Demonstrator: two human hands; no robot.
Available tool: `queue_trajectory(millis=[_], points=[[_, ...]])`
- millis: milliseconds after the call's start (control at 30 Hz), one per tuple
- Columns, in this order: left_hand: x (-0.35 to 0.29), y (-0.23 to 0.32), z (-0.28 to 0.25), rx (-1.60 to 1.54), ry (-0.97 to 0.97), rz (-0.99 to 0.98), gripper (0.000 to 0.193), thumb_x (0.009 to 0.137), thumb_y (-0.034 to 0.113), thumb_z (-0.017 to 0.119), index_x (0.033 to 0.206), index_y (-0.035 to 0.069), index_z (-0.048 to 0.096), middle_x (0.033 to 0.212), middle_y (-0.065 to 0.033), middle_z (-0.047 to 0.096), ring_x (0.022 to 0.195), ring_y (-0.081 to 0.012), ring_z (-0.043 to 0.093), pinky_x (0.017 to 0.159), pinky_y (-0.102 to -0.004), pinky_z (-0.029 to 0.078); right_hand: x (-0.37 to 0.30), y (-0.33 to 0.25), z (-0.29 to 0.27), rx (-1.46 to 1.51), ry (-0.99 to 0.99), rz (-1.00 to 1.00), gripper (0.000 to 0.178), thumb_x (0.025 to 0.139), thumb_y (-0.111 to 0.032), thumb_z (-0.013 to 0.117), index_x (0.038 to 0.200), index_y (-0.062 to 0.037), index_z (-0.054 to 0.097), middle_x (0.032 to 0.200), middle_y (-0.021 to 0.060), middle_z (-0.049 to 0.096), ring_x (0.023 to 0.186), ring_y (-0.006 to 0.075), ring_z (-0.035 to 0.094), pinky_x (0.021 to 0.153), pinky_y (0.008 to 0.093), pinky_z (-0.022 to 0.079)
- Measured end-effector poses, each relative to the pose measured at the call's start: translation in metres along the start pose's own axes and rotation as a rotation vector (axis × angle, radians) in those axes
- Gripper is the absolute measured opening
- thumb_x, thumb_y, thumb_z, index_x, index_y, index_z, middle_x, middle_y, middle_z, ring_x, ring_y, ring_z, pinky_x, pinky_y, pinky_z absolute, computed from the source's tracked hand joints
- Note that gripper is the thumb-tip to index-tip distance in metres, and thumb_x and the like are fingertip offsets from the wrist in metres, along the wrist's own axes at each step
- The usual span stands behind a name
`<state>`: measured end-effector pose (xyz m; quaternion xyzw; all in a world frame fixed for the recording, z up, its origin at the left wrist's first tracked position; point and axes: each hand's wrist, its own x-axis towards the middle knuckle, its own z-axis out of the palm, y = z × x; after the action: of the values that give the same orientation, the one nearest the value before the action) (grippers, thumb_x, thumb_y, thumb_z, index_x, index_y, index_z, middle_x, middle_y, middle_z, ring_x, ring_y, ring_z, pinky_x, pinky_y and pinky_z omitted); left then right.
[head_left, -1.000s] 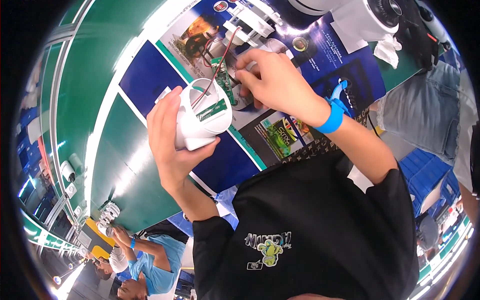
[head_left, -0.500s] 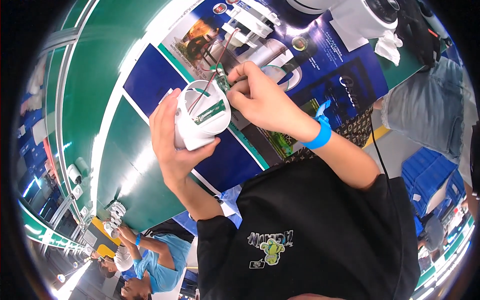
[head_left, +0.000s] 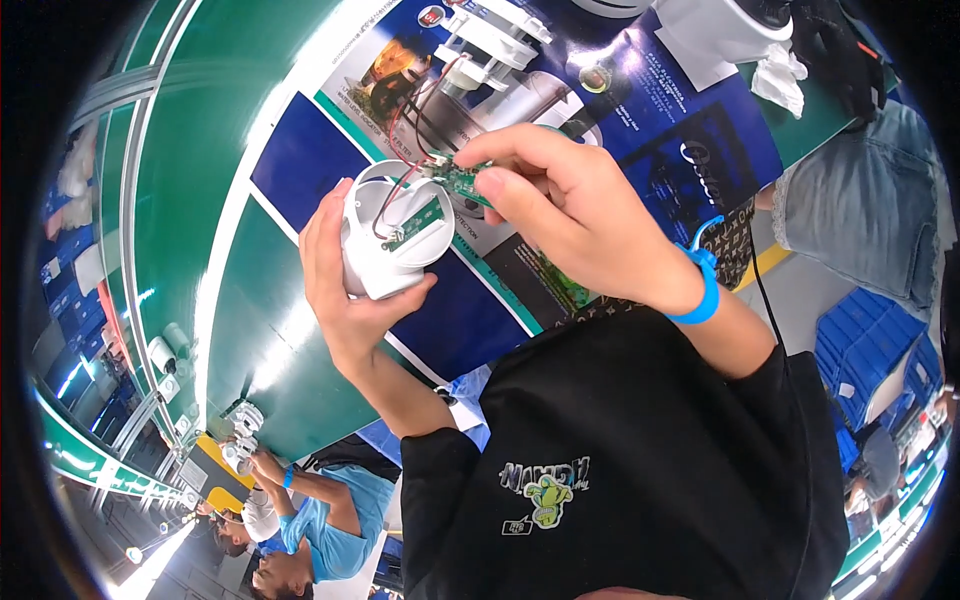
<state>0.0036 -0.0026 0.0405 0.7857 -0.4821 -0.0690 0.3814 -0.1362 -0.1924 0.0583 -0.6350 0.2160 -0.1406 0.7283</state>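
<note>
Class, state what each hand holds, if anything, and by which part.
Left hand: white housing, gripped around its outer wall. Right hand: green circuit board, pinched toward its right end.

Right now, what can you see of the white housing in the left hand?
The white housing is a round, hollow shell that looks like smooth plastic, tilted, its wide mouth open. The left hand grips it above the printed sheet, fingers on its left, thumb below. A green board sits inside; thin wires enter through the mouth.
</note>
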Motion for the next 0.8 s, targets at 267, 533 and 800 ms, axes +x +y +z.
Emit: queue_trajectory(millis=[267,533,800], points=[[0.000,-0.002,0.000,-0.032,-0.003,-0.030,0.100,0.042,0.021,0.088,0.131,0.002,0.047,0.126,-0.0195,0.055,0.112,-0.0351,0.054,0.095,-0.0430,0.040,0.012,-0.004,-0.014,-0.223,-0.251,-0.239,0.018,0.079,-0.013,0.071,0.093,-0.0045,0.063,0.068,0.0081,0.061,0.055,0.0162,0.059,0.051,0.0289,0.044],[0.004,-0.002,0.000,-0.055,-0.009,-0.062,0.099,0.042,0.020,0.088,0.130,0.001,0.047,0.125,-0.0193,0.056,0.111,-0.0340,0.054,0.094,-0.0415,0.042,0.029,0.002,0.005,-0.031,-0.091,-0.292,0.013,0.081,-0.008,0.072,0.085,0.0002,0.062,0.059,0.0021,0.059,0.046,0.0055,0.053,0.042,0.0204,0.038],[0.000,-0.003,-0.002,-0.052,-0.010,-0.055,0.100,0.042,0.021,0.088,0.130,0.001,0.047,0.125,-0.0192,0.056,0.111,-0.0337,0.054,0.094,-0.0410,0.043,0.030,-0.005,0.036,0.445,0.119,0.026,0.018,0.088,-0.014,0.062,0.087,0.0029,0.056,0.052,0.0031,0.057,0.045,0.0042,0.053,0.040,0.0205,0.037]])
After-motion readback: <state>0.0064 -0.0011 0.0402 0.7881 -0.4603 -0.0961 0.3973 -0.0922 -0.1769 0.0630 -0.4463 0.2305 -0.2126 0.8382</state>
